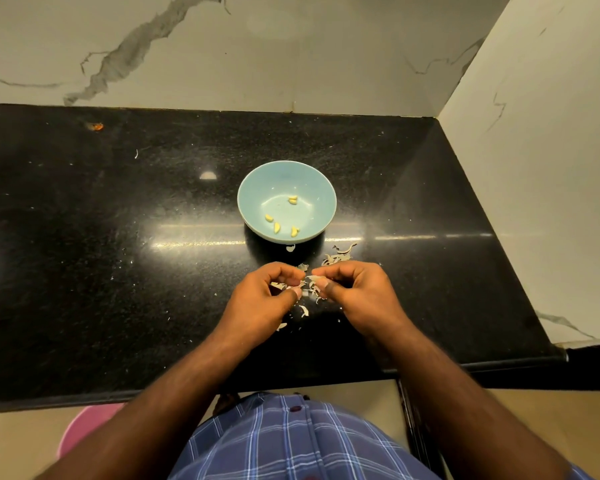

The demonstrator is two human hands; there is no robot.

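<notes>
A light blue bowl stands on the black counter and holds several peeled yellow garlic cloves. Just in front of it, my left hand and my right hand meet above the counter. Both pinch a small garlic clove with papery skin between thumbs and fingertips. The clove is mostly hidden by my fingers. Loose garlic skins lie scattered under and around my hands.
A marble wall closes the counter at the back and at the right. The counter's front edge runs near my waist. A pink round object shows on the floor at lower left. An orange speck lies far left.
</notes>
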